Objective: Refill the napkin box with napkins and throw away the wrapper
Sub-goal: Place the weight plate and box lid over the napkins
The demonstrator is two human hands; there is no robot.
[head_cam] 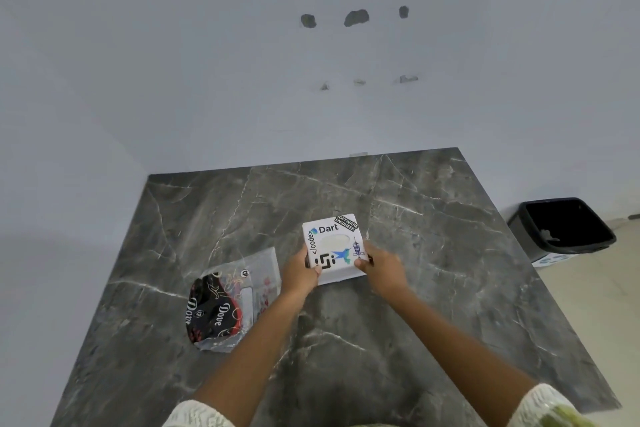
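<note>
Marble table [433, 253], napkin box [332, 248] opening up, gripped by left hand [300, 271] & right hand [382, 265], wrapper [230, 302] lying left

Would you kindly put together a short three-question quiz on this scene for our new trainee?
1. True or false: both hands grip the napkin box.
2. On which side of the box does the Dove napkin pack lie: A) the person's left, B) the person's right, C) on top of it?
3. Where does the black bin stand?

Key:
1. True: the left hand and the right hand hold opposite sides.
2. A.
3. On the floor, off the table's right edge.
</note>
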